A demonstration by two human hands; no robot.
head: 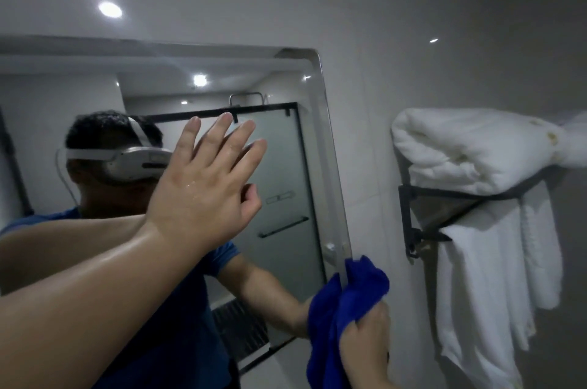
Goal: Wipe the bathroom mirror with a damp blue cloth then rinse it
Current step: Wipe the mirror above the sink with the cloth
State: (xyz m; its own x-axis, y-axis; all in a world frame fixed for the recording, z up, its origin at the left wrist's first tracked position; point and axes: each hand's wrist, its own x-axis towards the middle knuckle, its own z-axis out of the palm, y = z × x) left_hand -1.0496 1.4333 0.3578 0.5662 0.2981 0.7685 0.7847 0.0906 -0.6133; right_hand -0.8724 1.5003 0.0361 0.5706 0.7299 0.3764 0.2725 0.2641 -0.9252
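Here, left hand (206,188) flat, fingers spread.

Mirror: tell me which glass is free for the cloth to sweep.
Free: mirror glass between the left hand and the right frame edge, down to the blue cloth. Crowded: bottom right corner, where the right hand grips it.

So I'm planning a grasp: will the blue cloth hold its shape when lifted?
Probably not. The blue cloth bunches and droops around the right hand, so it looks floppy. Its plush surface suggests it grips easily.
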